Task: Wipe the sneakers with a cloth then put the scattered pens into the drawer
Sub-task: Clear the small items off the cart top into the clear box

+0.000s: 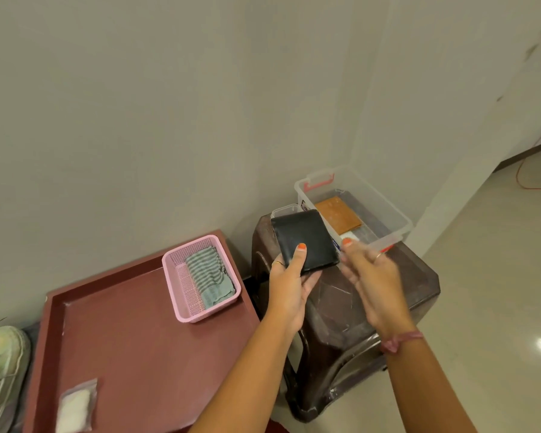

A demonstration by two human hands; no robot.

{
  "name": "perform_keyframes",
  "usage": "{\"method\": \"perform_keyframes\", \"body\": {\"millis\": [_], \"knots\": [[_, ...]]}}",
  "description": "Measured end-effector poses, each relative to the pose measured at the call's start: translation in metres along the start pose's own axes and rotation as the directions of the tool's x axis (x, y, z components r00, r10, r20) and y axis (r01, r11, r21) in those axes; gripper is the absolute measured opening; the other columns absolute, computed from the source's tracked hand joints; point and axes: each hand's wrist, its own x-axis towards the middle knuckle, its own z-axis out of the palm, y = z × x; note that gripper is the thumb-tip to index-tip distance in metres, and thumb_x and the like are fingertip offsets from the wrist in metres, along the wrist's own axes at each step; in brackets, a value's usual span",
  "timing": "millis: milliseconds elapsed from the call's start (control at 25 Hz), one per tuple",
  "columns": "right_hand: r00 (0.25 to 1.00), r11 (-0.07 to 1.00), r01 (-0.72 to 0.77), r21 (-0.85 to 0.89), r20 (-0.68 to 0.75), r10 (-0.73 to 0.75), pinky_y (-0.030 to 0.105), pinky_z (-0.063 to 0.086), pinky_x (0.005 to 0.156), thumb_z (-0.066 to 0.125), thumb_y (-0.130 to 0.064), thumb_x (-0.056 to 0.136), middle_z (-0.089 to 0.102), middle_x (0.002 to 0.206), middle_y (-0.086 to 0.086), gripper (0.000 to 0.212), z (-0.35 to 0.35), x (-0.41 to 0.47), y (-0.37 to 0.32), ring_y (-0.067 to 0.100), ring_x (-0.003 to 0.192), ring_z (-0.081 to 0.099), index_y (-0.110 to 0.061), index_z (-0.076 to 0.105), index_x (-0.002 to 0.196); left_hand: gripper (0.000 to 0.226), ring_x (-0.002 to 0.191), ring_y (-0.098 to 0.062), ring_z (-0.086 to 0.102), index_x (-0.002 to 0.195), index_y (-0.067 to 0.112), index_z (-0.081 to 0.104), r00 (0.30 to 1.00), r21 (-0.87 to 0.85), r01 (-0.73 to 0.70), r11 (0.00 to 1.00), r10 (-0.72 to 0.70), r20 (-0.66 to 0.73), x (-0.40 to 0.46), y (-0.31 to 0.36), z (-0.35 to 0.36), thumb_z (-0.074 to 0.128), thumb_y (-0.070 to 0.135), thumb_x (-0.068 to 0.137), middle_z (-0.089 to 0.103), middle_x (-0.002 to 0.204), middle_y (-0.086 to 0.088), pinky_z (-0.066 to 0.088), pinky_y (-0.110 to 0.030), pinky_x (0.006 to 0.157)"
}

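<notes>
Wallet [305, 239] pinched in left hand [289, 287] above stool [341, 310]; right hand [370, 281] blurred, fingers seemingly loose, before clear bin [388, 214].

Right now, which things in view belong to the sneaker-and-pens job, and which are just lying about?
Job:
sneaker
striped cloth in the pink basket

Lying about:
black wallet, held by the left hand
clear bin
brown wallet
small plastic bag
</notes>
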Motion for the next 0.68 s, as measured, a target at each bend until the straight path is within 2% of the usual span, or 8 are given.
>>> {"method": "perform_keyframes", "body": {"millis": [80, 240, 360, 440, 520, 600, 640, 680], "knots": [[0.999, 1.000, 0.003, 0.004, -0.033, -0.003, 0.029, 0.054, 0.088, 0.074, -0.031, 0.078, 0.071, 0.105, -0.002, 0.042, 0.005, -0.016, 0.005, 0.011, 0.100, 0.066, -0.014, 0.066, 0.116, 0.035, 0.107, -0.018, 0.067, 0.127, 0.014, 0.053, 1.000, 0.058, -0.015, 0.998, 0.014, 0.008, -0.003, -0.003, 0.009, 0.061, 0.023, 0.093, 0.068, 0.119, -0.008, 0.053, -0.031, 0.094], [0.995, 0.974, -0.011, 0.228, -0.091, 0.033, 0.027, 0.057, 0.083, 0.074, -0.018, 0.079, 0.071, 0.105, 0.006, 0.051, 0.005, -0.024, 0.005, 0.015, 0.094, 0.070, -0.005, 0.058, 0.125, 0.036, 0.105, -0.017, 0.067, 0.127, 0.014, 0.053, 0.999, 0.128, -0.027, 0.991, 0.024, 0.026, -0.011, -0.005, 0.026, 0.060, 0.026, 0.093, 0.069, 0.116, -0.007, 0.053, -0.030, 0.094], [0.994, 0.932, 0.006, 0.362, -0.108, 0.035, 0.030, 0.058, 0.083, 0.070, -0.011, 0.083, 0.072, 0.103, 0.007, 0.038, 0.007, -0.025, -0.003, 0.016, 0.093, 0.071, -0.006, 0.060, 0.119, 0.034, 0.108, -0.016, 0.066, 0.125, 0.017, 0.054, 0.997, 0.193, -0.038, 0.980, 0.024, 0.073, -0.011, -0.006, 0.034, 0.059, 0.028, 0.094, 0.069, 0.117, -0.005, 0.050, -0.031, 0.098], [0.988, 0.903, 0.061, 0.424, -0.156, 0.007, 0.027, 0.059, 0.077, 0.067, -0.007, 0.085, 0.074, 0.094, 0.004, 0.024, 0.009, -0.023, -0.014, 0.015, 0.088, 0.072, -0.009, 0.064, 0.109, 0.037, 0.113, -0.013, 0.062, 0.127, 0.020, 0.054, 0.990, 0.310, -0.064, 0.949, 0.020, 0.143, -0.008, -0.004, 0.040, 0.057, 0.036, 0.094, 0.067, 0.120, 0.000, 0.047, -0.032, 0.102], [0.981, 0.886, 0.088, 0.455, -0.196, 0.003, 0.026, 0.059, 0.074, 0.065, -0.005, 0.085, 0.073, 0.089, 0.003, 0.017, 0.010, -0.013, -0.027, 0.014, 0.084, 0.072, -0.009, 0.065, 0.102, 0.038, 0.114, -0.007, 0.058, 0.129, 0.024, 0.053, 0.980, 0.459, -0.116, 0.881, 0.025, 0.199, -0.005, 0.001, 0.049, 0.052, 0.042, 0.096, 0.065, 0.121, 0.007, 0.045, -0.024, 0.097], [0.978, 0.879, 0.080, 0.471, -0.207, 0.022, 0.028, 0.059, 0.075, 0.065, -0.003, 0.085, 0.072, 0.091, 0.007, 0.019, 0.008, 0.008, -0.041, 0.017, 0.084, 0.072, -0.005, 0.063, 0.104, 0.040, 0.111, -0.001, 0.052, 0.134, 0.026, 0.048, 0.968, 0.606, -0.195, 0.771, 0.051, 0.247, 0.000, 0.004, 0.054, 0.045, 0.044, 0.098, 0.058, 0.121, 0.015, 0.041, -0.018, 0.091], [0.977, 0.876, 0.074, 0.476, -0.213, 0.033, 0.029, 0.059, 0.075, 0.064, -0.001, 0.085, 0.071, 0.093, 0.009, 0.019, 0.007, 0.020, -0.047, 0.019, 0.085, 0.072, -0.003, 0.062, 0.104, 0.042, 0.113, -0.001, 0.049, 0.138, 0.025, 0.045, 0.956, 0.688, -0.265, 0.676, 0.089, 0.281, 0.006, 0.003, 0.052, 0.042, 0.043, 0.100, 0.055, 0.124, 0.015, 0.040, -0.020, 0.093], [0.975, 0.876, 0.067, 0.478, -0.216, 0.043, 0.031, 0.060, 0.074, 0.063, 0.001, 0.085, 0.070, 0.094, 0.011, 0.017, 0.005, 0.033, -0.054, 0.021, 0.086, 0.071, -0.002, 0.061, 0.102, 0.045, 0.120, -0.004, 0.047, 0.141, 0.023, 0.043, 0.933, 0.771, -0.354, 0.530, 0.141, 0.331, 0.012, 0.001, 0.047, 0.040, 0.041, 0.101, 0.052, 0.130, 0.012, 0.039, -0.023, 0.100]]}}
